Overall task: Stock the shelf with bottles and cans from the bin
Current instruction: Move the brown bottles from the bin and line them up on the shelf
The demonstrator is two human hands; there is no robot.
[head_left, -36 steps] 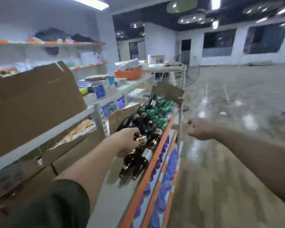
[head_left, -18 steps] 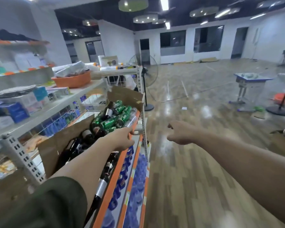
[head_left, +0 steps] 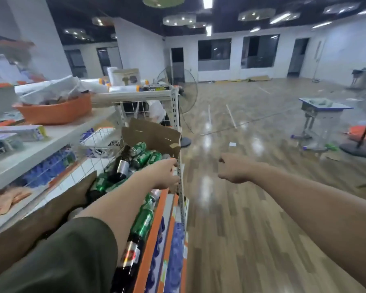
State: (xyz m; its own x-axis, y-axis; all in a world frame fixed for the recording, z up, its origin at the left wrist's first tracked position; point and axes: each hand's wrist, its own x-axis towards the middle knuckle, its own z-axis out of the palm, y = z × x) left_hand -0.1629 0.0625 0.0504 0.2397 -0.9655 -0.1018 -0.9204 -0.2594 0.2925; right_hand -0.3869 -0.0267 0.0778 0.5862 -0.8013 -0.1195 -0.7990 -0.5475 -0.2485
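Note:
A cardboard bin (head_left: 154, 134) sits on the shelf (head_left: 150, 235) with the orange front edge. It holds green cans (head_left: 145, 155) and a dark bottle (head_left: 122, 166). Nearer me, a green can (head_left: 144, 220) and a dark labelled bottle (head_left: 131, 252) lie on the shelf. My left hand (head_left: 163, 174) reaches over the shelf's front edge, right beside the metal upright (head_left: 179, 172). Its back faces me and its fingers are hidden. My right hand (head_left: 234, 170) hangs over the floor to the right, fingers loosely curled and holding nothing.
An orange basin (head_left: 55, 112) of packets and small boxes stand on the upper shelf at left. Blue packs (head_left: 175, 250) fill the lower shelves. A standing fan (head_left: 185, 96) is beyond the shelf end, a small desk (head_left: 323, 107) at right, and wooden floor (head_left: 251, 218) lies between.
My left hand has let go of the bottle it gripped and has moved out to the shelf's front edge by the upright. My view has swung right towards the room. My right hand stays in the air.

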